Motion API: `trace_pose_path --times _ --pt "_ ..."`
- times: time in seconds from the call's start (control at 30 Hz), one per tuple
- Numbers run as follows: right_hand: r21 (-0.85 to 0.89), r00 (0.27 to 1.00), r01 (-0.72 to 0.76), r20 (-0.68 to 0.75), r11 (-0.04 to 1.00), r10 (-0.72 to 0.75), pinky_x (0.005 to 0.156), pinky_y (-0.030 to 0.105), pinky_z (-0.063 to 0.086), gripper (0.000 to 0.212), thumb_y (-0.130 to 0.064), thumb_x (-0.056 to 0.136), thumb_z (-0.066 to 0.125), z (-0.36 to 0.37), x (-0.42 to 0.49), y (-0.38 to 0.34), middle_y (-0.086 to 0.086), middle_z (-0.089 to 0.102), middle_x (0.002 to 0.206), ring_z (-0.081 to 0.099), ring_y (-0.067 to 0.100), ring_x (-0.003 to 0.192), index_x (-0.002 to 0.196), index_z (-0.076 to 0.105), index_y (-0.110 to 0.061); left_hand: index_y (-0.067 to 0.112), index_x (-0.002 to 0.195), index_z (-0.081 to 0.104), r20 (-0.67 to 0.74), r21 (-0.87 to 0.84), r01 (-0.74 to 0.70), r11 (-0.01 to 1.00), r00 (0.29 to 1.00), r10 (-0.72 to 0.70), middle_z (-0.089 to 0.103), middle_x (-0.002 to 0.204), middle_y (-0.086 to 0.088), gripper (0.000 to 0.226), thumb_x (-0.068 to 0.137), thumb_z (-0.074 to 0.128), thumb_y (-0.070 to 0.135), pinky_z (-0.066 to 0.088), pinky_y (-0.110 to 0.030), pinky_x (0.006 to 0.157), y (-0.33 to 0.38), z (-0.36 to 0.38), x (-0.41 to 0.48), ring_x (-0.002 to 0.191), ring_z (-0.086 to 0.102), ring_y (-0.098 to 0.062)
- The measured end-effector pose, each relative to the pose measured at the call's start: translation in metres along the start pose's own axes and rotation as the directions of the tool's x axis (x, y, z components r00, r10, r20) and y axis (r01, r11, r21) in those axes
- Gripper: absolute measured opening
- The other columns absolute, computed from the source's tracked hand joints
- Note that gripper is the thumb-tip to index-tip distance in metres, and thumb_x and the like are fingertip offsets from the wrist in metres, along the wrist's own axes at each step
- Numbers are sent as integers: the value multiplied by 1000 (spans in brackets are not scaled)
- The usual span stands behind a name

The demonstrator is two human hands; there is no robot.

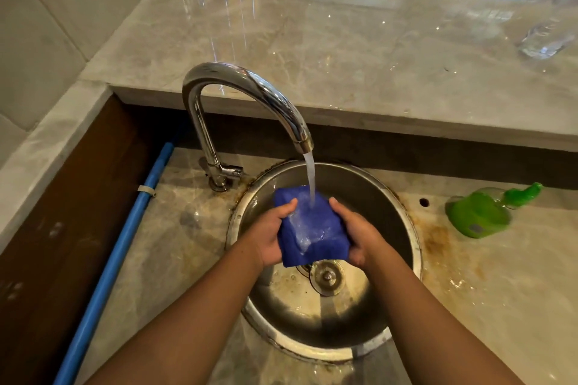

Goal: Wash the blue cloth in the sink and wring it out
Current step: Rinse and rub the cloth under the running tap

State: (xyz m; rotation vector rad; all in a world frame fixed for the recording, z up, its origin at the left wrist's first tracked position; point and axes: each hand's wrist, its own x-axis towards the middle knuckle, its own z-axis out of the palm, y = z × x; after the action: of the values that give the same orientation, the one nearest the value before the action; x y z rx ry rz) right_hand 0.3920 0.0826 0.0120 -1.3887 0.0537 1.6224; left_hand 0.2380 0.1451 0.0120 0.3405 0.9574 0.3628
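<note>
Far left: a blue pipe point(125, 228) along the wall side of the wet marble desk point(175, 244), strapped with a pale clip. Next to it, a chrome tap point(237, 84), rooted in the desk just behind the left rim of the sink and arching rightward, with a stream of water point(310, 178) falling from the spout.

Under that stream, over the round steel sink point(413, 244) and above its drain point(327, 277): the blue cloth point(312, 228), folded into a thick pad, glistening wet, struck by the water near its far edge.

On the cloth's left side, the left hand point(269, 237), thumb pressed on top, fingers curled underneath and mostly hidden, clamped on the cloth. On the right side, the right hand point(359, 237), mirrored: thumb on top, fingers wrapped under, gripping the same cloth.

Around the sink rim, rusty brown stains, heaviest toward the right.

Further right, well apart from the sink, a green bottle point(478, 216) lying on its side on the desk. Far upper right, on the raised marble ledge point(344, 50), a clear container point(544, 37), too blurred to identify.
</note>
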Motion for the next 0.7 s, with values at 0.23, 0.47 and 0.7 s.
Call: trace_pose_path --times 0.23,0.47,0.7 --pt "-393 888 419 -11 819 -460 84 44 60 19 -29 97 62 5 -13 -12 7 69 115 72 24 99 115 60 -22 15 128 63 -26 -45 0 999 1000 -1 73 117 -17 41 93 65 36 52 -54 96 -1 7 14 110 68 -37" --pt "-794 596 546 145 267 -790 65 28 56 9 -30 99 58 22 -38 -10 -5 64 88 65 5 75 101 54 -22 19 129 60 -93 -62 -41 997 995 35 69 123 -16 47 89 67 44 54 -57 87 -2 18 22 109 66 -38" --pt "-905 587 418 200 83 -784 75 42 56 32 -41 100 49 50 -20 32 10 66 107 66 28 95 121 52 -17 12 135 60 -4 -230 -26 973 1000 26 63 136 -18 59 99 42 56 42 -45 110 -21 32 19 130 56 -34"
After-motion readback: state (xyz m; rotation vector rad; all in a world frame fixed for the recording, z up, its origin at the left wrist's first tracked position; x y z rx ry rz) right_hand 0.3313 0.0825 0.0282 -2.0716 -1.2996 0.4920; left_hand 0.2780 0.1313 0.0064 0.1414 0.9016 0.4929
